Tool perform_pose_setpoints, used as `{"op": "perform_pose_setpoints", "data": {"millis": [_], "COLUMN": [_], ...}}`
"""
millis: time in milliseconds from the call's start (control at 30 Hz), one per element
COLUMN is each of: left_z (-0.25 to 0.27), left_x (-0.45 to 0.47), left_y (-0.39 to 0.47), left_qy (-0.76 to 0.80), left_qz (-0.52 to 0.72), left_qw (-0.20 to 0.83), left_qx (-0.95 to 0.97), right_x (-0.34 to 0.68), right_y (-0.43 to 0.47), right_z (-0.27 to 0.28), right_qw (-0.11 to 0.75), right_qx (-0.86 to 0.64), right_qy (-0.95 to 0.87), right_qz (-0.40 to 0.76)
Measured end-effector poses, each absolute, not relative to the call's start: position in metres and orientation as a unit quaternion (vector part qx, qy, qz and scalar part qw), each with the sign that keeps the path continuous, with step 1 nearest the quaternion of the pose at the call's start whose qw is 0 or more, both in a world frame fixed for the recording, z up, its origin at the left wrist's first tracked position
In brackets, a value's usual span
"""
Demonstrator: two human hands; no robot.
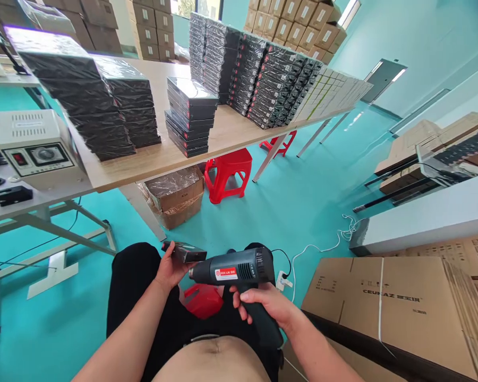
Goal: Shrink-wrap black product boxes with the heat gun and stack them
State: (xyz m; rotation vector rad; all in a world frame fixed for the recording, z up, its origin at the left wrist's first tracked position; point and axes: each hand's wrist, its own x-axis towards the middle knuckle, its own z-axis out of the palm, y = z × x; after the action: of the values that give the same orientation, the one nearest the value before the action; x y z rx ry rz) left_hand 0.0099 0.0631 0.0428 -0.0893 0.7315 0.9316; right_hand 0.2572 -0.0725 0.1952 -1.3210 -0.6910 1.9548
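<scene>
My left hand [172, 269] is closed around a small flat black box [187, 252], held above my lap. In my right hand [263, 303] is a dark heat gun [231, 268] with a red and white label, gripped by its handle. Its nozzle points left and sits close to the box; whether they touch I cannot tell. On the wooden table [227, 130] ahead stands a short stack of similar black boxes [191, 114]. Taller stacks of black boxes in shiny film [131, 103] rise to its left.
A beige machine with a dial [37, 143] stands at the left. Under the table are a film-topped carton [179, 196] and a red stool [231, 172]. Flattened cartons [366, 307] lie at the right, near a white power strip [282, 281] and cable. Long box rows [271, 79] line the table.
</scene>
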Motion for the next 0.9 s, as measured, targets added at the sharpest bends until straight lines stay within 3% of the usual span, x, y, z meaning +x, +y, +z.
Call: {"op": "perform_pose_setpoints", "data": {"millis": [133, 300, 467, 600, 767, 900], "left_z": [0.037, 0.028, 0.025, 0.024, 0.023, 0.02], "left_x": [0.006, 0.003, 0.005, 0.004, 0.005, 0.005], "left_y": [0.063, 0.062, 0.063, 0.063, 0.063, 0.063], "left_qy": [0.342, 0.338, 0.338, 0.348, 0.353, 0.367], "left_qz": [0.435, 0.445, 0.44, 0.434, 0.44, 0.438], "left_qw": [0.831, 0.828, 0.83, 0.829, 0.822, 0.817], "left_qx": [-0.058, -0.059, -0.061, -0.059, -0.076, -0.082], "right_x": [0.247, 0.25, 0.243, 0.242, 0.244, 0.248], "right_y": [-0.066, -0.065, -0.066, -0.064, -0.056, -0.054], "right_z": [0.195, 0.196, 0.197, 0.196, 0.196, 0.201], "right_qw": [0.423, 0.367, 0.415, 0.377, 0.405, 0.338], "right_qx": [-0.551, -0.534, -0.574, -0.553, -0.583, -0.566], "right_qy": [-0.231, -0.262, -0.247, -0.27, -0.263, -0.291], "right_qz": [0.681, 0.716, 0.661, 0.692, 0.654, 0.694]}}
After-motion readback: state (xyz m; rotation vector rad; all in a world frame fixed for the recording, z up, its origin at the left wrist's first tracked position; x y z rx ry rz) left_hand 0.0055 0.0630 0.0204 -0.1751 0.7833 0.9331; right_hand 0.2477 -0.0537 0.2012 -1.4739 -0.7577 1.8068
